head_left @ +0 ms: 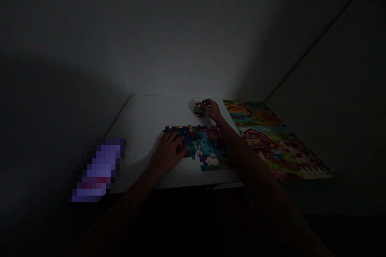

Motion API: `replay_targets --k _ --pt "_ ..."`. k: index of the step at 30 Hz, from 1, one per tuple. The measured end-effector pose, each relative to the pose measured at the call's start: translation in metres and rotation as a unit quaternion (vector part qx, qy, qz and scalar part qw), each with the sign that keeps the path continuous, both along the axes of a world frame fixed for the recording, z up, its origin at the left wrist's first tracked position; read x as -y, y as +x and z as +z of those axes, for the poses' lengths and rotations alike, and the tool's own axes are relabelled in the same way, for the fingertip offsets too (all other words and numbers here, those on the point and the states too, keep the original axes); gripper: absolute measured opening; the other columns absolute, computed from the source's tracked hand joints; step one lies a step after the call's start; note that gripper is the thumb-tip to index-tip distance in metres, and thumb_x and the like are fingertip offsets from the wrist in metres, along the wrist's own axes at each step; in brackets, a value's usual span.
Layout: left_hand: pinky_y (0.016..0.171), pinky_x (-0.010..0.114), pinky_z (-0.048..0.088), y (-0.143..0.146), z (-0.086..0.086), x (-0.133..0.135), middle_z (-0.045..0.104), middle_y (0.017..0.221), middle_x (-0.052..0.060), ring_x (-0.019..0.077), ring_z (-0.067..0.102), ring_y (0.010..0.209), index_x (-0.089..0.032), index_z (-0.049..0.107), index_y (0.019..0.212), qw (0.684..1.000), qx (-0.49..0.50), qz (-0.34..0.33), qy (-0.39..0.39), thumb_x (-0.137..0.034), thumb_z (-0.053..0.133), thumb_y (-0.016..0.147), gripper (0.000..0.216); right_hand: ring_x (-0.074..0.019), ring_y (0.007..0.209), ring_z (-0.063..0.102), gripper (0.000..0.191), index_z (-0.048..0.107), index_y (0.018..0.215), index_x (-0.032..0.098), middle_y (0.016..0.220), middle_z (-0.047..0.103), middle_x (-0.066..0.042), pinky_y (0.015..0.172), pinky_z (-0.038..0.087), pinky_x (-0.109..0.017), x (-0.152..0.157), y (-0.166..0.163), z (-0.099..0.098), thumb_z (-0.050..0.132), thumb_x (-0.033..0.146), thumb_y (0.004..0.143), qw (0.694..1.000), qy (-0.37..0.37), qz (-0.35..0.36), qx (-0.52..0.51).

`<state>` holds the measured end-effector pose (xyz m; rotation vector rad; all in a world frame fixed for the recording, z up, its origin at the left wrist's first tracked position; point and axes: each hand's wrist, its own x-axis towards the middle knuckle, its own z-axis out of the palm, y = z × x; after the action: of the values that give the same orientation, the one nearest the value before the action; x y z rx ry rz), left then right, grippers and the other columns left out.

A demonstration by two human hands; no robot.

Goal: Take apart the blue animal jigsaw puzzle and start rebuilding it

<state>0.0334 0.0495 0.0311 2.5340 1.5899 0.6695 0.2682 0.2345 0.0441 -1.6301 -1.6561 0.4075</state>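
Observation:
A partly assembled jigsaw puzzle lies on the white table, showing a dark blue night scene with two white rabbits. My left hand rests flat on its left side, fingers stretched out over the joined pieces. Beyond the puzzle stands a small stack of loose puzzle pieces. At the stack's top right, my right hand has its thumb and fingertips pinched at the edge of a puzzle piece. My right forearm covers part of the assembled puzzle's right side.
To the right lie brightly coloured farm and animal pictures, one with a red barn. A blurred, glowing purple screen sits at the table's left edge. Walls rise behind the white table and at both sides. The light is dim.

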Motion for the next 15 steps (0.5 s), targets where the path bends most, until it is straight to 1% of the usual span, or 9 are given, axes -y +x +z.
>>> replay_targets --k 9,12,15 --pt "0.112 0.051 0.033 0.002 0.002 0.0 0.057 0.136 0.009 0.0278 0.048 0.129 -0.022 0.063 0.118 1.0 0.0 0.004 -0.007 -0.031 0.054 0.089 0.032 -0.0197 0.094 0.066 0.022 0.07 0.103 0.018 0.102 0.073 -0.008 0.084 0.049 -0.03 0.008 -0.008 0.01 0.061 0.023 0.084 0.998 -0.011 -0.028 0.052" --pt "0.112 0.05 0.035 0.002 0.003 -0.001 0.057 0.136 0.009 0.028 0.047 0.129 -0.022 0.063 0.118 1.0 -0.005 0.005 -0.011 -0.031 0.054 0.088 0.033 -0.0205 0.099 0.065 0.023 0.07 0.106 0.017 0.105 0.072 -0.01 0.085 0.048 -0.03 0.01 -0.009 0.013 0.06 0.022 0.085 0.997 -0.02 -0.032 0.073" --pt "0.113 0.05 0.033 0.002 0.004 -0.001 0.056 0.137 0.009 0.0278 0.046 0.13 -0.021 0.063 0.119 1.0 -0.011 0.005 -0.018 -0.031 0.054 0.089 0.034 -0.0212 0.099 0.065 0.025 0.07 0.108 0.016 0.107 0.072 -0.01 0.085 0.048 -0.03 0.01 -0.01 0.014 0.06 0.024 0.086 0.995 -0.028 -0.03 0.089"
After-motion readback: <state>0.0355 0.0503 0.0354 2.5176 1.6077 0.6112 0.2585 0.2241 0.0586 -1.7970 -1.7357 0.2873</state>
